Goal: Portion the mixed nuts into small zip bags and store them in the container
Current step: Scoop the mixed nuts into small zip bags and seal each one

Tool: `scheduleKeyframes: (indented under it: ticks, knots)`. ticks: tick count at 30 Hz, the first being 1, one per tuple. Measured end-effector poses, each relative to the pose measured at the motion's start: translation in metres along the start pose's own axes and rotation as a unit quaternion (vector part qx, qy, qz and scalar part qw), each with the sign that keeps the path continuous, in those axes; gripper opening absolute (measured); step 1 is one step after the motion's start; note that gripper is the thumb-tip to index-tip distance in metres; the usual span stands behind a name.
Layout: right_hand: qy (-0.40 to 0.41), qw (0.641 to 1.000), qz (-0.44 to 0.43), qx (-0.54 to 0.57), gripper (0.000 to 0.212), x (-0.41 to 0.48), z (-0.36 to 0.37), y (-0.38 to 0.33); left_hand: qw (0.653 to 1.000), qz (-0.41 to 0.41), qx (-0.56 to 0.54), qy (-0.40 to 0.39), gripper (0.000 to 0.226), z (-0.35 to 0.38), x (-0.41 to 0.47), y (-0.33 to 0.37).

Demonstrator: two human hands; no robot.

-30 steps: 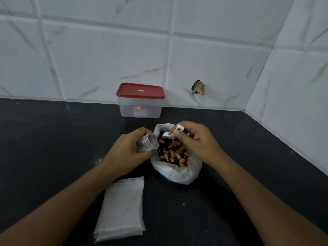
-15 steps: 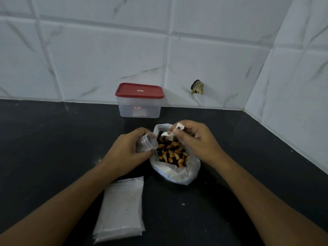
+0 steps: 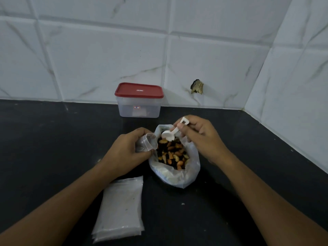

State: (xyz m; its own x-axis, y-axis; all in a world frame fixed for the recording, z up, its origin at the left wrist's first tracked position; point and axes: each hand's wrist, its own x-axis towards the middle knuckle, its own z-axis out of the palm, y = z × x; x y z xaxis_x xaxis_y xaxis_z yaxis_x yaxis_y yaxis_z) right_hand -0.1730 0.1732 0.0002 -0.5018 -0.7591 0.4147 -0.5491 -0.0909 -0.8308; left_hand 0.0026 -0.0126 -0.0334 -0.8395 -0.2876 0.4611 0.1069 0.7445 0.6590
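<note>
So the whole thing comes down to how the scoop [image 3: 171, 133] lines up with the small zip bag [image 3: 146, 144]. The left hand [image 3: 127, 151], just left of centre frame, has its fingers curled round that little bag, and the open mouth faces right and a bit up, touching the left rim of the big plastic bag [image 3: 177, 178] that holds the mixed nuts [image 3: 173, 154]. The right hand [image 3: 200, 137], right of centre, is pinching the white scoop by its handle. The scoop's long axis runs from upper right (handle end) down to lower left (bowl), so the bowl sits over the far end of the nut pile and is already aimed roughly at the small bag's mouth, just beside it but not in it. I can't tell if there's anything in the bowl. My guess is the right hand does all the travelling: dip into the nuts right under it, then a short swing left into the mouth while the left hand only holds steady. The container [image 3: 139, 109] is well back against the tiles, upper centre, red lid [image 3: 139, 90] on, and a stack of empty zip bags [image 3: 122, 206] lies on the dark counter [image 3: 53, 139] at lower left under the left forearm.
</note>
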Motion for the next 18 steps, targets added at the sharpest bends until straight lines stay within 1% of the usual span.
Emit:
scheduleKeyframes:
  ticks: [3, 8, 11, 14, 16, 18]
  knots:
    - [0.043, 0.999, -0.011, 0.0, 0.015, -0.003, -0.014, 0.001, 1.0, -0.003, -0.001, 0.0, 0.034, 0.0, 0.001, 0.001]
    - [0.036, 0.998, 0.026, -0.041, 0.013, -0.008, -0.012, 0.0, 1.0, -0.007, -0.006, -0.003, 0.035, 0.0, 0.0, 0.001]
    - [0.08, 0.987, 0.003, -0.143, 0.012, -0.008, -0.008, 0.004, 1.0, -0.008, -0.002, -0.001, 0.036, 0.0, -0.001, 0.001]
    - [0.095, 0.97, -0.013, -0.222, 0.011, -0.009, -0.008, 0.009, 1.0, -0.009, -0.002, 0.002, 0.036, 0.0, -0.001, 0.001]
    - [0.096, 0.965, -0.019, -0.245, 0.012, -0.008, -0.007, 0.011, 1.0, -0.009, 0.0, 0.001, 0.036, 0.0, 0.0, 0.001]
    - [0.093, 0.969, -0.015, -0.23, 0.012, -0.008, -0.005, 0.014, 1.0, -0.01, 0.002, 0.001, 0.036, 0.0, 0.0, 0.001]
